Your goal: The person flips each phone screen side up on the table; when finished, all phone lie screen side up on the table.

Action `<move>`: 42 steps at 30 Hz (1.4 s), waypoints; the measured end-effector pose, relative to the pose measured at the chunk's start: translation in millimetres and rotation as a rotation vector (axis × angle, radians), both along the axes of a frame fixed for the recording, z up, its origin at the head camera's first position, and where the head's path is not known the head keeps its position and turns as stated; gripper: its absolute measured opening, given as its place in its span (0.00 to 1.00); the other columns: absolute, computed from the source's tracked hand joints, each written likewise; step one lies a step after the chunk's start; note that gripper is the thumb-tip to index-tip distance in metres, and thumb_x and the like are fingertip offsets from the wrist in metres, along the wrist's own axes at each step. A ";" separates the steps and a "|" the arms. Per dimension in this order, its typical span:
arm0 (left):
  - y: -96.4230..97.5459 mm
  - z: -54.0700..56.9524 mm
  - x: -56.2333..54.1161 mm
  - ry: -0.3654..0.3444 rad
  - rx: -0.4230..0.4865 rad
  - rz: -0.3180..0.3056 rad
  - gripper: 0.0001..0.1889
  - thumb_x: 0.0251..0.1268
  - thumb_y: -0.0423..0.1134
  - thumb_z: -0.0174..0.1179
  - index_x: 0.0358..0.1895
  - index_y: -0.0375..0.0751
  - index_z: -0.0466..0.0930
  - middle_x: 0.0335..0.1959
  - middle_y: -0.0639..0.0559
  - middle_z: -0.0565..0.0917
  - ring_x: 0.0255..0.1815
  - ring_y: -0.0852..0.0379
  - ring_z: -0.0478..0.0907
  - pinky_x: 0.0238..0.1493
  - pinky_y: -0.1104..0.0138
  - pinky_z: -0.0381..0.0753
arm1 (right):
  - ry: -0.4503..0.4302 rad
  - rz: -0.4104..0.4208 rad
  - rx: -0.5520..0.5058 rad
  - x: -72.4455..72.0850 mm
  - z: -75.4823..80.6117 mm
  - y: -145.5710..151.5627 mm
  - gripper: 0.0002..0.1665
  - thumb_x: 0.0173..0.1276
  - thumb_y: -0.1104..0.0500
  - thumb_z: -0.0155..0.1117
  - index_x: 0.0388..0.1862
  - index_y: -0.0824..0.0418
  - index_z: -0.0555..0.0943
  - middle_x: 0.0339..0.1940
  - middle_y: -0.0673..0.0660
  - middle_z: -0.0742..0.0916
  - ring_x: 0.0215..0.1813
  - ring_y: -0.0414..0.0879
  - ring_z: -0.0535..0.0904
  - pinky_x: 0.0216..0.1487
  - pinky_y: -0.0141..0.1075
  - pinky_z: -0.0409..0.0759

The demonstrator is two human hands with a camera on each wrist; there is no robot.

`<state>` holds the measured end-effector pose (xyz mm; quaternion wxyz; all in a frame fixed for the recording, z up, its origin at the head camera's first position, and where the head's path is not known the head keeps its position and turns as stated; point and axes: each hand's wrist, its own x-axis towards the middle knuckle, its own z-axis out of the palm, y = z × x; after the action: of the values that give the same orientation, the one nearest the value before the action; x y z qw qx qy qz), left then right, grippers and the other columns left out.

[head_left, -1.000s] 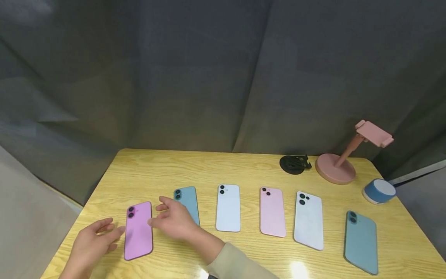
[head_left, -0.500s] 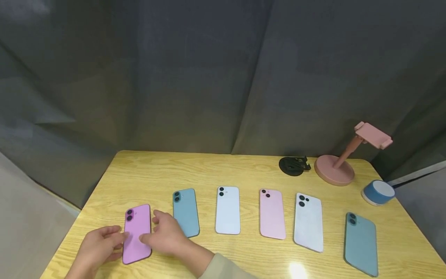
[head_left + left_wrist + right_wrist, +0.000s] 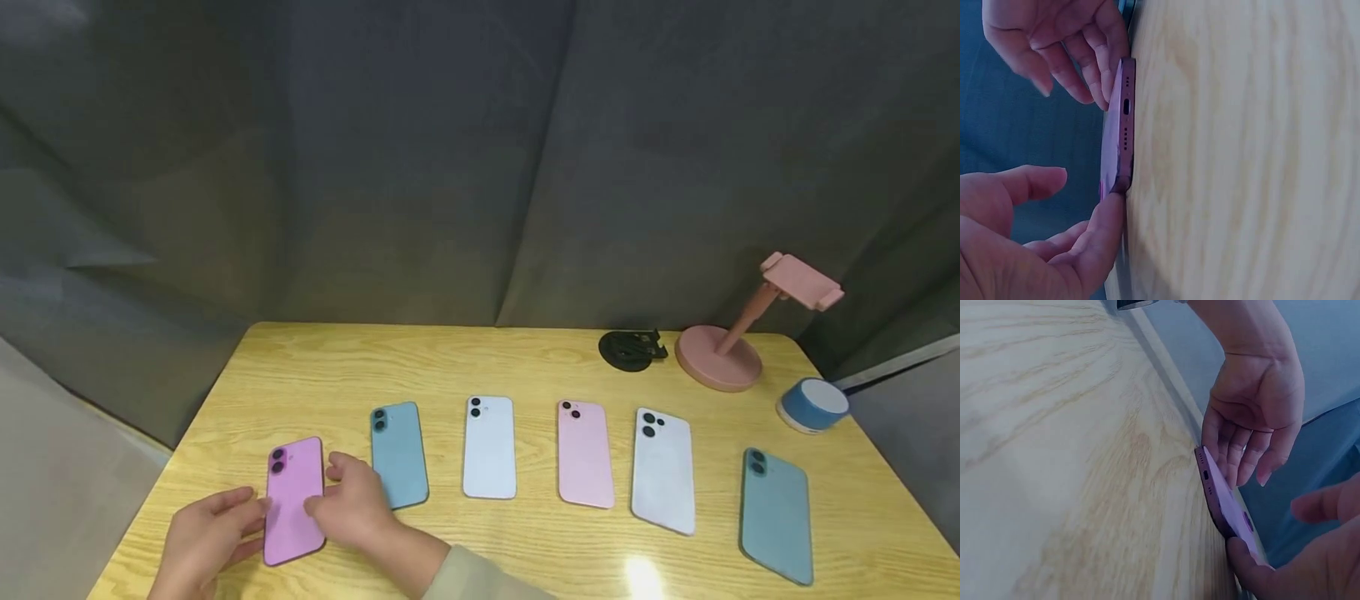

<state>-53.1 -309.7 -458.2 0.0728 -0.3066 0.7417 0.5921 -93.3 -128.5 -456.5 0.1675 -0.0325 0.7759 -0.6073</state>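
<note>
The left hand (image 3: pixel 204 533) and right hand (image 3: pixel 354 504) flank a flat purple phone (image 3: pixel 292 500) on the yellow wood-grain worktop (image 3: pixel 337 367). Relaxed fingers touch its edges, thumbs raised, neither grasping.

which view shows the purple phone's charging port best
Left wrist view: the charging port faces the camera, larger and unobstructed. The right wrist view shows it smaller, at a slant; head doesn't show it.

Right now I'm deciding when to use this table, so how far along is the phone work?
Seemingly done: five other phones lie camera side up in a loose row. In hand: the purple phone lies on the table, fingers of the left hand and right hand against its long edges. Left, probably: settling its position and letting go, since both hands touch it.
</note>
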 end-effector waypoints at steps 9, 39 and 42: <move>8.4 -9.2 1.0 0.040 -0.044 0.084 0.34 0.63 0.35 0.66 0.65 0.16 0.64 0.42 0.38 0.85 0.38 0.52 0.84 0.37 0.58 0.86 | -0.007 -0.025 0.031 -1.3 -2.0 -3.1 0.39 0.44 0.77 0.64 0.62 0.68 0.78 0.47 0.56 0.86 0.41 0.45 0.84 0.41 0.36 0.83; 4.8 -4.7 0.4 -0.008 0.092 0.116 0.31 0.61 0.31 0.69 0.64 0.17 0.68 0.38 0.49 0.85 0.36 0.54 0.83 0.39 0.57 0.86 | -0.031 -0.041 0.008 -3.5 -7.1 -11.0 0.40 0.35 0.84 0.55 0.51 0.65 0.84 0.31 0.47 0.79 0.31 0.38 0.74 0.33 0.31 0.78; 5.3 -4.4 0.1 -0.009 0.112 0.138 0.31 0.62 0.30 0.68 0.64 0.17 0.68 0.36 0.49 0.84 0.35 0.54 0.83 0.38 0.58 0.86 | -0.026 -0.044 -0.004 -3.0 -7.3 -10.8 0.42 0.34 0.85 0.52 0.52 0.64 0.84 0.32 0.47 0.79 0.31 0.38 0.75 0.33 0.30 0.78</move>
<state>-53.0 -304.4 -462.6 0.0523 -0.3550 0.6844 0.6347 -96.3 -139.4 -463.8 0.1643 -0.0079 0.7729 -0.6128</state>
